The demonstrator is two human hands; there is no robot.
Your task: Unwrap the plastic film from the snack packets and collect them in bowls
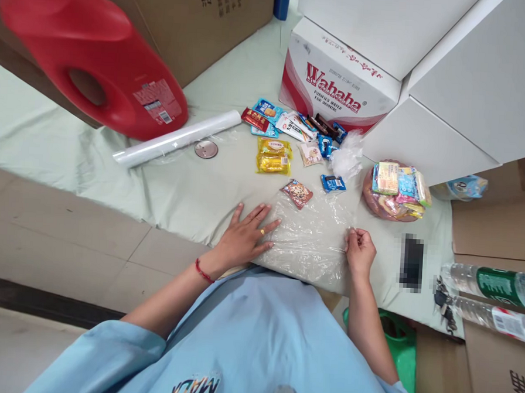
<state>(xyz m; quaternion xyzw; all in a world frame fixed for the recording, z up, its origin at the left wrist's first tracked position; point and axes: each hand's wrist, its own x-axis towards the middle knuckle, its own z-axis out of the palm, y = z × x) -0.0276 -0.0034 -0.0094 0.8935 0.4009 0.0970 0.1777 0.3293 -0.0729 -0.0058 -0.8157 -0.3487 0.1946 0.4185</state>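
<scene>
One clear plastic sheet (308, 240) lies at the near edge of the surface (178, 198), apparently held from both sides so that it lies flat. The left hand (243, 233) rests open, palm down, spread fingers touching the sheet's left edge; the right hand (360, 251) pinches its right edge. A brown snack packet (296, 193) sits at its far edge.

Left hand (246, 234) on clear film (308, 240)
</scene>
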